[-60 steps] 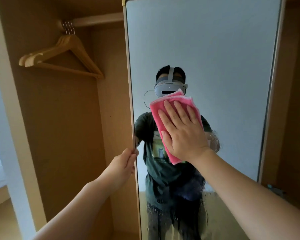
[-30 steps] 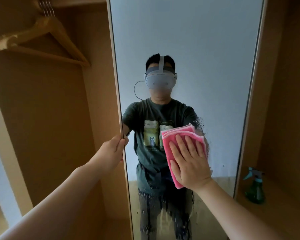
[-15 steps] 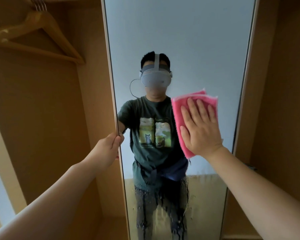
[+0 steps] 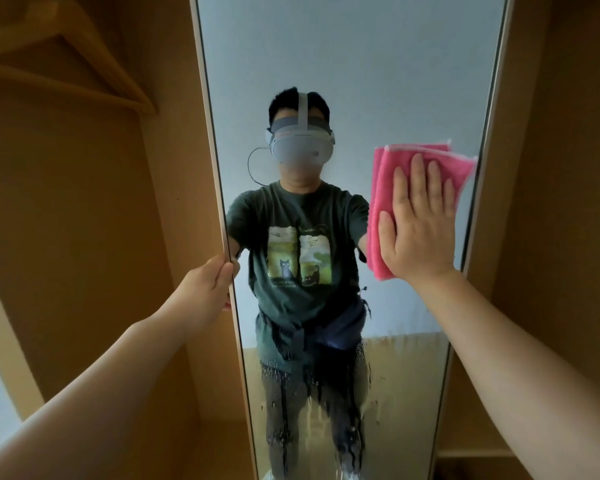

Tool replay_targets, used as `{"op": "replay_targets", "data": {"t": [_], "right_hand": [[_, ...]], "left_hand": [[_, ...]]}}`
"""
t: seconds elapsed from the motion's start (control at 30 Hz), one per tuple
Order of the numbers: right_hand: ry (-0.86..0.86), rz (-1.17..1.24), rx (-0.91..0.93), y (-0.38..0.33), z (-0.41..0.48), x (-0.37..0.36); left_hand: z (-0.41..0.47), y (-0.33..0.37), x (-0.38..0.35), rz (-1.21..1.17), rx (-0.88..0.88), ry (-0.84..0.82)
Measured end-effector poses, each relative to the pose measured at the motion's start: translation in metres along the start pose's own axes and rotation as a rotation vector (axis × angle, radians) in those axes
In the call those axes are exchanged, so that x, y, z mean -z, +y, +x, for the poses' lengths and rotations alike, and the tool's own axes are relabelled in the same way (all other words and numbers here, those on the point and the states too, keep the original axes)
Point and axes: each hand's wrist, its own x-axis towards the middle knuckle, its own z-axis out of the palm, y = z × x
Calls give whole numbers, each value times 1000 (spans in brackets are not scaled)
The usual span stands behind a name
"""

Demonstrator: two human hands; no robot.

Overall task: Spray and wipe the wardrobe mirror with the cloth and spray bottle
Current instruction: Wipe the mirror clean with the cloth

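Against the mirror [image 4: 378, 81], the right hand [image 4: 418, 223] presses the pink cloth [image 4: 383, 188] with flat, spread fingers [image 4: 418, 178], while the left hand [image 4: 205, 292] grips its edge.

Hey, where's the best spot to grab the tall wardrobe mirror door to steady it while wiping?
Grip the tall wardrobe mirror door by its free left edge, coming from the left, as the left hand does: fingers wrap the thin pale frame there. The right edge sits against the cabinet, and the right hand presses the folded pink cloth flat on the glass nearby.
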Motion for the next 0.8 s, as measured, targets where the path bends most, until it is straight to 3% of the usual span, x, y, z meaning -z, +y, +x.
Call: {"op": "replay_targets", "data": {"t": [0.5,0.8], "right_hand": [[-124,47,-158,18,-126,-19],[-105,43,-107,24,-100,-15]], "left_hand": [[0,-2,0,18,1,6],[-1,1,0,37,25,10]]}}
